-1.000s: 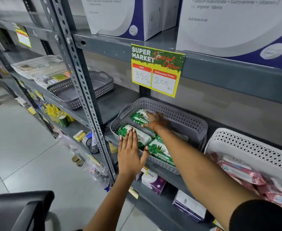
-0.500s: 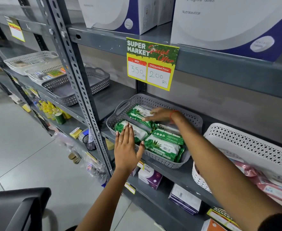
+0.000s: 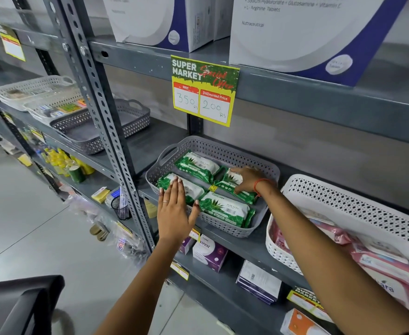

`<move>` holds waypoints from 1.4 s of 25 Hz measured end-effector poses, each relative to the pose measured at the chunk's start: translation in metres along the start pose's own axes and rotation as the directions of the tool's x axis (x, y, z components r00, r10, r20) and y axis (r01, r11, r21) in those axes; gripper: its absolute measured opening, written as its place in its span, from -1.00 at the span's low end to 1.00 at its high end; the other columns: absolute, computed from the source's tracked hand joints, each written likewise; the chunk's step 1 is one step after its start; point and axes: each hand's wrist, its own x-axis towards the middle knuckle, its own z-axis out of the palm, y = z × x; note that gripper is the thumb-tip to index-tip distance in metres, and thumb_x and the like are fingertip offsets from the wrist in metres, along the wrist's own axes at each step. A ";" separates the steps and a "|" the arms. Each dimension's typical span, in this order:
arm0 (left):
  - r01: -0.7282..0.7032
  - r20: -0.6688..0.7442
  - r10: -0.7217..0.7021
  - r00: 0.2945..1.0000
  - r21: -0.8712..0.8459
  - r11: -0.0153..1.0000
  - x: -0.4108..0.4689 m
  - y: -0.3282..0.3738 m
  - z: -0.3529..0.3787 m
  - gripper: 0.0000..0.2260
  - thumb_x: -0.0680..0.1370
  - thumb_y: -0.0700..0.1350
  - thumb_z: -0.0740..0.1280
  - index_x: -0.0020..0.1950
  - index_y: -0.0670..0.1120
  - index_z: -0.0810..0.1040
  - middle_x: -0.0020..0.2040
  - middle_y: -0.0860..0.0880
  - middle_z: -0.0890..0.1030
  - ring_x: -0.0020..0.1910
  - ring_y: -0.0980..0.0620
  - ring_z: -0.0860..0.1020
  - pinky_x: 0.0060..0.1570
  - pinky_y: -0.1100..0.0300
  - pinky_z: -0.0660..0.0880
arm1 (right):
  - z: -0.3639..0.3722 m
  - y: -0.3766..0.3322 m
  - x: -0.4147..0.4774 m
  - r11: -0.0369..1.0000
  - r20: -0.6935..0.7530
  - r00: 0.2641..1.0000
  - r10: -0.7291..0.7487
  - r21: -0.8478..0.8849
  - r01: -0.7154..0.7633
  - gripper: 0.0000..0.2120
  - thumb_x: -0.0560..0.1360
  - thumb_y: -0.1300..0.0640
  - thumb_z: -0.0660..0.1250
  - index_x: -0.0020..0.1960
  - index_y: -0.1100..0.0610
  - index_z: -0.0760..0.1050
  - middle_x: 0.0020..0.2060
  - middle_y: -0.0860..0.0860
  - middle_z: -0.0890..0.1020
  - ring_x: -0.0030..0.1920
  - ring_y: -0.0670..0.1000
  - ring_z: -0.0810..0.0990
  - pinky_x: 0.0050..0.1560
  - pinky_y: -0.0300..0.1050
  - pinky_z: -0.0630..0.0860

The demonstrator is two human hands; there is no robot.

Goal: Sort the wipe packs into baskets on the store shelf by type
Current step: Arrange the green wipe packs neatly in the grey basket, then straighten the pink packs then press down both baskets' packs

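Observation:
A grey perforated basket on the middle shelf holds several green aloe wipe packs. My left hand lies flat with fingers together against the basket's front rim, its fingertips on the front-left green pack. My right hand reaches in from the right and rests palm down on the back-right green pack. To the right stands a white perforated basket with pink wipe packs in it.
A yellow price sign hangs from the shelf above. An empty dark grey basket and white baskets stand further left, behind a grey upright post. Purple boxes sit on the shelf below. A black chair is at lower left.
My right hand has drawn back from the far-left pack to the back-right pack. The back packs now lie separated in a tidier grid. My left hand has stayed at the front rim.

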 end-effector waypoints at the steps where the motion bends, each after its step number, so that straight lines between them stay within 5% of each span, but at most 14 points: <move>1: 0.001 0.001 -0.001 1.000 0.005 1.000 0.000 0.001 -0.001 -0.32 0.54 0.24 -0.15 0.51 -0.19 0.06 0.51 -0.19 0.16 0.50 -0.14 0.11 0.49 -0.04 -0.06 | 0.004 0.001 -0.001 1.000 -0.019 1.000 0.013 -0.028 -0.013 -0.26 0.34 0.04 0.46 0.45 -0.14 0.26 0.44 0.12 0.35 0.39 0.22 0.37 0.37 0.12 0.39; 11: -0.020 0.042 0.018 0.999 0.061 0.998 0.003 0.001 -0.007 -0.28 0.50 0.24 -0.17 0.49 -0.22 0.13 0.48 -0.20 0.26 0.47 -0.15 0.17 0.49 -0.06 -0.03 | -0.003 0.002 -0.009 1.000 0.058 0.998 -0.010 -0.022 0.011 -0.18 0.35 -0.02 0.47 0.50 -0.10 0.14 0.44 0.14 0.30 0.42 0.21 0.32 0.41 0.12 0.36; 14: -0.044 0.075 0.037 0.996 0.089 0.995 0.006 0.003 -0.014 -0.24 0.45 0.30 -0.18 0.44 -0.19 0.27 0.44 -0.20 0.34 0.45 -0.16 0.21 0.48 -0.09 -0.09 | -0.011 0.000 -0.028 0.997 -0.075 0.997 -0.036 0.068 0.041 -0.23 0.40 -0.05 0.45 0.50 0.01 0.17 0.48 0.16 0.22 0.47 0.19 0.24 0.48 0.06 0.24; 17: -0.073 0.106 0.064 0.992 0.088 0.993 -0.002 0.028 -0.015 -0.24 0.44 0.35 -0.19 0.38 -0.13 0.36 0.40 -0.18 0.40 0.43 -0.16 0.24 0.46 -0.13 -0.18 | -0.021 0.022 -0.064 0.975 -0.324 0.943 -0.083 0.168 0.143 -0.46 0.44 -0.03 0.42 0.37 0.10 0.42 0.37 0.18 0.40 0.38 0.16 0.39 0.41 -0.08 0.29; 19: -0.144 0.126 0.135 0.983 0.059 0.988 -0.018 0.062 -0.011 -0.23 0.46 0.36 -0.22 0.43 -0.10 0.28 0.45 -0.16 0.33 0.46 -0.13 0.19 0.43 -0.12 -0.26 | -0.029 0.055 -0.095 0.951 -0.365 0.931 -0.009 0.284 0.121 -0.45 0.38 -0.19 0.40 0.27 0.09 0.51 0.25 0.11 0.53 0.24 0.10 0.51 0.25 -0.16 0.38; 22: -0.295 0.176 0.297 0.939 -0.039 0.955 -0.039 0.122 -0.001 -0.23 0.45 0.33 -0.26 0.49 -0.09 0.15 0.52 -0.13 0.18 0.50 -0.08 0.08 0.44 -0.11 -0.27 | -0.034 0.122 -0.136 0.881 -0.068 0.995 0.075 0.473 -0.034 -0.53 0.34 -0.19 0.40 0.16 0.02 0.48 0.24 0.04 0.52 0.15 0.00 0.48 0.33 -0.04 0.40; 24: -0.371 0.203 0.374 0.905 -0.056 0.927 -0.046 0.158 0.005 -0.27 0.48 0.29 -0.23 0.51 -0.11 0.10 0.54 -0.14 0.09 0.51 -0.07 0.03 0.44 -0.10 -0.28 | -0.029 0.151 -0.153 0.891 0.222 0.973 0.054 0.430 -0.147 -0.66 0.47 0.05 0.37 0.22 0.04 0.45 0.38 0.10 0.45 0.20 0.02 0.45 0.41 0.06 0.37; 26: -0.390 0.212 0.398 0.892 -0.081 0.917 -0.047 0.180 0.009 -0.29 0.50 0.29 -0.18 0.52 -0.14 0.05 0.55 -0.15 0.04 0.52 -0.08 0.01 0.43 -0.09 -0.29 | -0.025 0.160 -0.156 0.932 0.280 0.959 0.041 0.335 -0.138 -0.63 0.46 0.12 0.38 0.26 0.01 0.45 0.36 0.09 0.47 0.24 0.06 0.48 0.39 0.12 0.41; 31: -0.413 0.262 0.423 0.868 -0.094 0.906 -0.048 0.190 0.021 -0.21 0.46 0.36 -0.20 0.51 -0.16 -0.10 0.55 -0.16 -0.04 0.52 -0.08 -0.08 0.40 -0.03 -0.31 | -0.020 0.151 -0.147 0.936 -0.052 0.986 0.157 0.327 -0.132 -0.34 0.33 0.18 0.51 0.38 0.06 0.39 0.41 0.09 0.43 0.38 0.12 0.41 0.45 -0.01 0.32; 35: -0.418 0.254 0.432 0.865 -0.109 0.902 -0.049 0.189 0.023 -0.18 0.44 0.38 -0.22 0.51 -0.17 -0.07 0.55 -0.14 -0.01 0.52 -0.07 -0.07 0.42 -0.02 -0.27 | -0.002 0.148 -0.144 0.956 -0.145 0.958 0.245 0.199 -0.215 -0.25 0.32 0.10 0.53 0.44 0.03 0.31 0.46 0.13 0.35 0.44 0.16 0.32 0.49 0.03 0.23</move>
